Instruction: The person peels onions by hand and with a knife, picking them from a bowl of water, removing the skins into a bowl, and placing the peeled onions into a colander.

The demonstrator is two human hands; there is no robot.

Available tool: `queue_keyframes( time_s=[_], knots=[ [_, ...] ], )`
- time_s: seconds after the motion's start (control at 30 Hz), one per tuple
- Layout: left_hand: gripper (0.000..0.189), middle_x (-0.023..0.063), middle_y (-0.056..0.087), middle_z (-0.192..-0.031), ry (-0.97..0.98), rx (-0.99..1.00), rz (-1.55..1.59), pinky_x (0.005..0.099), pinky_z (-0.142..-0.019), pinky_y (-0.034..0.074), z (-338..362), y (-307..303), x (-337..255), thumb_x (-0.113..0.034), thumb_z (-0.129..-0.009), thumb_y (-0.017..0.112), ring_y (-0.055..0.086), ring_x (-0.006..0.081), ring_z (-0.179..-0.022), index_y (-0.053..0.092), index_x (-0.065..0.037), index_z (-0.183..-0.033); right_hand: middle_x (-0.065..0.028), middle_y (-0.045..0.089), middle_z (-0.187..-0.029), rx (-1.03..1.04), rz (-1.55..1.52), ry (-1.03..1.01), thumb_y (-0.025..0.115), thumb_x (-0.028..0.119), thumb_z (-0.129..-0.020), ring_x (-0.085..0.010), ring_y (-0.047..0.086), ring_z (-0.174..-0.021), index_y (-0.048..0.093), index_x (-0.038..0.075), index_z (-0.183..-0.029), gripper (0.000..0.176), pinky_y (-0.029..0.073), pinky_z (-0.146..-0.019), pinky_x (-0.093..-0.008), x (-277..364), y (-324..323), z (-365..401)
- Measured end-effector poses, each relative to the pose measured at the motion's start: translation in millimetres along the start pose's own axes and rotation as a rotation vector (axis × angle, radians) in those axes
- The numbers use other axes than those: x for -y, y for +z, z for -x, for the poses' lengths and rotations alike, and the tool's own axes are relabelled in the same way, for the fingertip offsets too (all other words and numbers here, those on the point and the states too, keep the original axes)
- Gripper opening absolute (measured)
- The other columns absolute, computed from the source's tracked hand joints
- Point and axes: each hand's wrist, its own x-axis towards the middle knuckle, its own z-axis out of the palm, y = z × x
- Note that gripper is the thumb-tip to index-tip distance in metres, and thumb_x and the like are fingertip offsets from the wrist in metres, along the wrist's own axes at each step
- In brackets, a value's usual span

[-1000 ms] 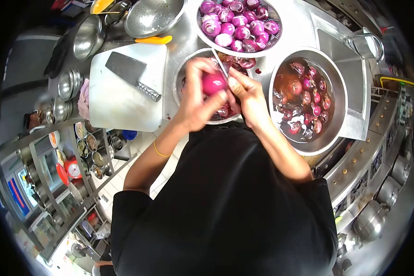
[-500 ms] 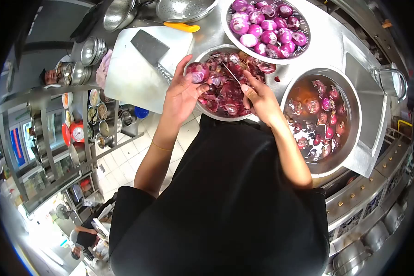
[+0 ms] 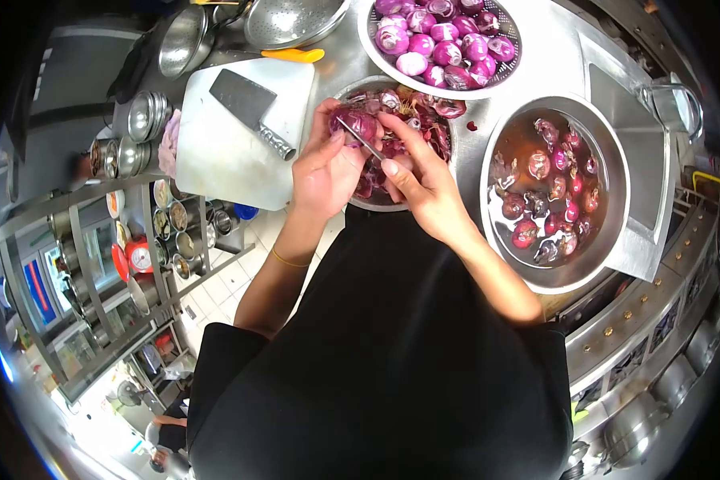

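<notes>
My left hand [image 3: 326,172] cups a red onion [image 3: 358,124] above a metal bowl [image 3: 360,82]. My right hand [image 3: 424,180] grips a small knife [image 3: 362,139], its blade lying across the onion and its handle hidden in my fingers. Loose onion skins [image 3: 430,128] fill the bowl beneath both hands. Beyond it, peeled purple onions [image 3: 446,53] are heaped in a perforated colander [image 3: 456,94]. On the right, a large basin [image 3: 621,204] holds unpeeled red onions [image 3: 538,165] floating in brownish water.
A cleaver [image 3: 244,96] lies on the white cutting board [image 3: 216,168] to the left. Behind the board are a yellow handle [image 3: 294,55] and a steel strainer [image 3: 292,22]. The sink [image 3: 646,168] edges the right side. Another person [image 3: 170,436] is far off at lower left.
My right hand has brought the knife left onto the onion, where before the blade was apart from it. My left hand has closed more around the onion. The whole view has shifted slightly.
</notes>
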Motion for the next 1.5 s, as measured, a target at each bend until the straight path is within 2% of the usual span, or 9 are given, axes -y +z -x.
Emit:
queue_keyframes(
  time_s=[0.53,0.63,0.87,1.13,1.17,1.2,1.3,1.37,1.5],
  knots=[
    [0.042,0.0122,0.047,-0.127,0.185,-0.026,-0.193,0.0422,-0.105,0.032,-14.9,8.3,15.1,-0.013,-0.089,0.059,0.046,0.0238,-0.120,0.039,-0.007,-0.126,0.0061,0.041,-0.062,-0.210,-0.228,0.007,0.049,0.011,-0.095,-0.0040,0.033,-0.053,0.053,0.010,-0.130,0.036,0.028,-0.048,-0.0186,-7.5,-11.7,-14.1],
    [0.040,0.0136,0.051,-0.124,0.057,-0.130,-0.184,0.0380,-0.095,0.043,-14.3,12.3,14.1,-0.024,-0.097,0.045,0.054,0.0227,-0.110,0.039,-0.003,-0.131,0.0065,0.042,-0.063,-0.250,-0.127,-0.029,0.050,0.010,-0.095,-0.0040,0.033,-0.054,0.054,0.010,-0.130,0.035,0.029,-0.049,-0.0181,-7.5,-13.4,-12.6],
    [0.040,0.0142,0.056,-0.118,-0.070,-0.048,-0.096,0.0311,-0.074,0.043,-9.2,-6.8,11.1,-0.030,-0.099,0.039,0.057,0.0195,-0.090,0.044,-0.004,-0.128,0.0065,0.042,-0.062,-0.374,-0.113,-0.127,0.049,0.010,-0.095,-0.0029,0.034,-0.052,0.053,0.011,-0.131,0.036,0.029,-0.049,-0.0176,-8.2,-31.0,-16.1],
    [0.038,0.0106,0.058,-0.108,-0.095,-0.143,-0.161,0.0283,-0.069,0.041,-4.7,2.4,8.4,-0.027,-0.096,0.049,0.050,0.0159,-0.077,0.045,-0.005,-0.127,0.0004,0.047,-0.079,-0.047,0.053,-0.030,0.048,0.003,-0.092,-0.0071,0.037,-0.058,0.032,0.008,-0.144,0.055,0.039,-0.058,-0.0218,8.6,-25.1,5.5],
    [0.038,0.0106,0.058,-0.108,-0.094,-0.148,-0.160,0.0283,-0.069,0.041,-3.5,5.4,9.0,-0.027,-0.096,0.049,0.050,0.0159,-0.077,0.045,-0.005,-0.127,-0.0068,0.059,-0.095,-0.030,0.265,-0.115,0.049,0.005,-0.092,-0.0136,0.055,-0.074,0.032,0.007,-0.143,0.054,0.045,-0.075,-0.0261,5.8,-22.5,6.9],
    [0.038,0.0095,0.058,-0.105,-0.035,-0.186,-0.222,0.0278,-0.068,0.042,-2.6,9.8,9.0,-0.025,-0.095,0.051,0.051,0.0151,-0.077,0.044,-0.005,-0.126,-0.0182,0.055,-0.127,0.022,0.249,0.169,0.049,0.006,-0.092,-0.0225,0.053,-0.116,0.033,0.007,-0.142,0.053,0.037,-0.098,-0.0302,21.3,-17.4,10.4],
    [0.037,0.0081,0.058,-0.102,0.028,-0.197,-0.304,0.0271,-0.065,0.042,-0.3,8.5,9.7,-0.023,-0.094,0.053,0.052,0.0143,-0.075,0.043,-0.005,-0.125,-0.0200,0.055,-0.126,-0.027,0.334,-0.053,0.048,0.006,-0.092,-0.0219,0.054,-0.116,0.035,0.009,-0.142,0.051,0.037,-0.098,-0.0299,5.4,-15.1,7.1],
    [0.036,0.0078,0.058,-0.101,0.037,-0.175,-0.326,0.0269,-0.063,0.043,0.8,7.8,9.1,-0.023,-0.094,0.054,0.053,0.0142,-0.074,0.042,-0.005,-0.124,-0.0101,0.060,-0.099,-0.070,0.321,-0.053,0.048,0.009,-0.094,-0.0137,0.055,-0.074,0.036,0.010,-0.142,0.049,0.045,-0.075,-0.0265,-5.6,-18.7,2.0],
    [0.036,0.0081,0.058,-0.100,0.021,-0.196,-0.317,0.0272,-0.061,0.043,4.1,10.2,6.5,-0.021,-0.093,0.056,0.055,0.0148,-0.074,0.043,-0.004,-0.122,-0.0006,0.053,-0.079,0.003,0.037,0.037,0.048,0.017,-0.096,-0.0066,0.040,-0.059,0.038,0.009,-0.141,0.046,0.038,-0.057,-0.0227,-0.4,-20.8,2.2]
  ],
)
